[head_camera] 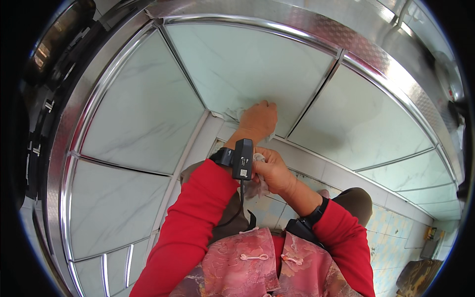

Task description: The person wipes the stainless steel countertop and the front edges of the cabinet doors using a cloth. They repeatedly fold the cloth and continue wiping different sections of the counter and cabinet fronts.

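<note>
My left hand [259, 118] is against the lower part of a pale marbled cabinet door [256, 70], near the inside corner. Its fingers are curled over a light grey cloth [233, 115], which shows at both sides of the hand. Closer to my body, my right hand [272, 170] pinches a crumpled pale cloth [259, 185] between thumb and fingers. Whether both hands hold parts of one cloth I cannot tell, since my left wrist and the black device [243, 159] strapped there hide the space between.
More marbled doors [141, 107] with shiny metal trim run left and right under a steel counter edge [297, 18]. A tiled plinth [306, 157] lies below them. My knees [352, 204] are bent above the tiled floor [267, 211]. A dark pan [63, 41] stands at upper left.
</note>
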{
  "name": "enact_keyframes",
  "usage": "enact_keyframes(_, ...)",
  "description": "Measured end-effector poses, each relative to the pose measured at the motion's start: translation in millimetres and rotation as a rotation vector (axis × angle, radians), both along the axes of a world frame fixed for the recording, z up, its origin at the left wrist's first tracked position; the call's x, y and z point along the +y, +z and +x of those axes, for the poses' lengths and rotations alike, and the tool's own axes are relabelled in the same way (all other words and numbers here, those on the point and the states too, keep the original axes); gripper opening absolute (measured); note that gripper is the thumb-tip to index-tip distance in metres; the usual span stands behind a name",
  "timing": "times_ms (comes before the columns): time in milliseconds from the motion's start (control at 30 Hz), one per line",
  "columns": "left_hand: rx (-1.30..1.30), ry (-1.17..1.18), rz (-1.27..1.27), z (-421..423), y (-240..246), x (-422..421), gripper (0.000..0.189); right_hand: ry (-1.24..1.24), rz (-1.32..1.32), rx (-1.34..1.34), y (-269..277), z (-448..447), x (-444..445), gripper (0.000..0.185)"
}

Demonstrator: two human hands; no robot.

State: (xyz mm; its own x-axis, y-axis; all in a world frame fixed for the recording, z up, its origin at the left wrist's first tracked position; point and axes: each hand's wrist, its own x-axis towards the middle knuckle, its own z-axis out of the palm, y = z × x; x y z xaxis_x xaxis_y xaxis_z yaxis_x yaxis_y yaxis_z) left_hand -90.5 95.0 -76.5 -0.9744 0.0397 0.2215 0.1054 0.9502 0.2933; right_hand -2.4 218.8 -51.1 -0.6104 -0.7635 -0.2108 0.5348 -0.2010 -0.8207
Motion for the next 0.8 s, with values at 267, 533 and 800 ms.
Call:
enact_keyframes(267,-0.104,-0.115,-0.221,4.4,-11.7,12.4,0.018,-0.045,0.043,0.016,3.6,0.4,8.1,0.009)
enact_keyframes(533,-0.228,0.424,1.051,-15.8,-17.4,-12.2,0.021,0.003,0.048,0.133,-0.7,0.7,13.0,0.012)
enact_keyframes(800,-0.163,0.577,2.32,-15.4,-9.1,-9.6,0.025,0.061,0.247,0.265,13.1,1.9,16.7,0.017)
